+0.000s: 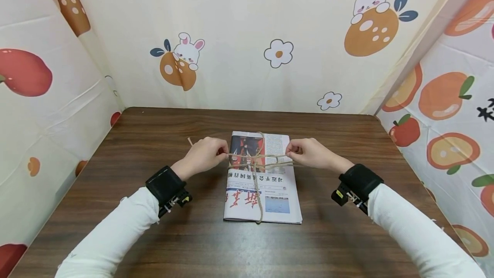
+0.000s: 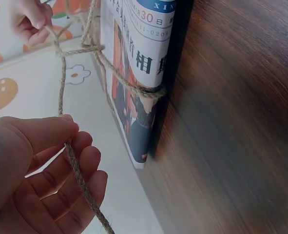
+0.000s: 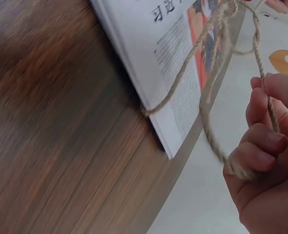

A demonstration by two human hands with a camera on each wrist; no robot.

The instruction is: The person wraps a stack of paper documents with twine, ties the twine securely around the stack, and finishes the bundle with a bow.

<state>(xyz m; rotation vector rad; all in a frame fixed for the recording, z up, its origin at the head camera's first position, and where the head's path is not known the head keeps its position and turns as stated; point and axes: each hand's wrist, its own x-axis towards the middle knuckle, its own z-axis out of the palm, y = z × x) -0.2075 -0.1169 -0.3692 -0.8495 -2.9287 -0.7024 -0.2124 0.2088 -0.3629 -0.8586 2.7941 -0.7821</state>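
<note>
A folded newspaper bundle (image 1: 278,185) lies on the wooden table, with jute twine (image 1: 256,185) crossing over it lengthwise and widthwise. The strands meet in a knot near the upper middle of the bundle. At its left edge, my left hand (image 1: 204,153) pinches one twine end between thumb and forefinger; in the left wrist view the loose tail (image 2: 87,192) hangs past the other fingers. My right hand (image 1: 312,152) pinches another strand (image 3: 260,58) at the right edge. A second length of twine (image 3: 213,139) runs into its curled lower fingers. Both strands stretch above the paper.
The brown wooden table (image 1: 185,235) ends at a pale curtain (image 1: 231,55) printed with rabbits and flowers. Fruit-patterned cloth (image 1: 444,149) hangs along the right side, and similar cloth (image 1: 46,140) along the left. Black wrist straps with small cameras sit over white sleeves.
</note>
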